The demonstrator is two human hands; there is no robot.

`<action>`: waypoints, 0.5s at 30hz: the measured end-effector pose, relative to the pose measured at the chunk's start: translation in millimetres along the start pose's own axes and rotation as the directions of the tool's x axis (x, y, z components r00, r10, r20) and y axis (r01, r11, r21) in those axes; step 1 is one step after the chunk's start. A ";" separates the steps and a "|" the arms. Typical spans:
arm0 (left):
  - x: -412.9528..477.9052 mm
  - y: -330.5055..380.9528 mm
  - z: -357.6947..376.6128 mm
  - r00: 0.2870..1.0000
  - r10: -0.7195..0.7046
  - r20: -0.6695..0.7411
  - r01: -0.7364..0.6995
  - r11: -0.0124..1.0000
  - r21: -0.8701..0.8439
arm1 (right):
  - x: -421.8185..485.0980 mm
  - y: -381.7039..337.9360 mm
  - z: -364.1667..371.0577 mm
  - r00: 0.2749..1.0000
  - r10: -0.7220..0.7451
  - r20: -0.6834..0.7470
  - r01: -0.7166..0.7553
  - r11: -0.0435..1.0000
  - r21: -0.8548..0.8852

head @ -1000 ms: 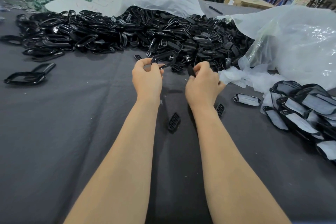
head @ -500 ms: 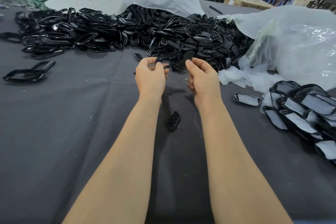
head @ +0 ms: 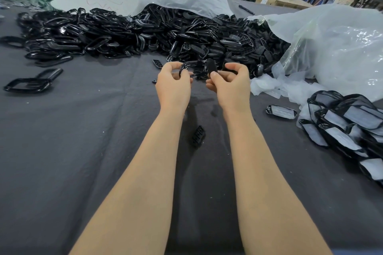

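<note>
Currently left hand (head: 173,87) pinches glossy black frame (head: 194,66) by its left end, long axis running sideways toward right hand (head: 230,87). Right hand pinches small black insert (head: 211,66), at frame's right end, contact unclear. Both above worktop (head: 83,130), parts pile (head: 145,33) beyond.

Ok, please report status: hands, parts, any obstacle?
Left hand grips black frame. Right hand pinches black insert. Parts pile just behind, not blocking.

No legible text, label or number anywhere.
</note>
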State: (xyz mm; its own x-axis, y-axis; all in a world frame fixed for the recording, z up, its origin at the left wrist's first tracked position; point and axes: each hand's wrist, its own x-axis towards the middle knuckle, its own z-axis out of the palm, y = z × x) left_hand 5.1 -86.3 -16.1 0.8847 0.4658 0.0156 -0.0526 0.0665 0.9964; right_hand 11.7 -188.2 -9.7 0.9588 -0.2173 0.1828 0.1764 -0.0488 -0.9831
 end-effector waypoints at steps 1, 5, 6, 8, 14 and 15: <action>-0.6 0.1 0.0 1.000 0.012 0.005 -0.012 1.000 0.012 | -0.2 0.5 0.6 0.999 -0.037 0.010 0.037 0.998 -0.051; -3.1 1.0 0.6 0.996 0.068 0.057 -0.072 0.995 0.068 | -1.9 2.2 3.6 0.987 -0.137 0.081 0.154 0.951 -0.268; -3.2 0.8 0.8 0.994 0.079 0.078 -0.085 0.993 0.080 | -2.0 2.2 3.5 0.986 -0.145 0.080 0.162 0.944 -0.289; -3.3 -0.5 1.8 0.988 0.090 0.125 -0.103 0.989 0.106 | -1.8 1.7 2.9 0.985 -0.159 0.059 0.170 0.934 -0.315; -2.1 -3.0 3.5 0.978 0.124 0.170 -0.144 0.983 0.113 | -1.6 2.4 3.1 0.991 -0.130 -0.044 0.111 0.948 -0.298; -2.1 -2.7 3.2 0.979 0.120 0.164 -0.137 0.986 0.097 | -0.8 3.2 2.8 0.992 -0.117 -0.056 0.094 0.945 -0.312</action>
State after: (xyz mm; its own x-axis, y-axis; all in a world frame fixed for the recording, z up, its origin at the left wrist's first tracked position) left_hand 4.9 -90.3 -18.6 0.9358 0.3198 0.1484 -0.1281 -0.0837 0.9882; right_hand 12.1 -185.4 -13.0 0.9177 -0.2640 0.2968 0.1874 -0.3709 -0.9096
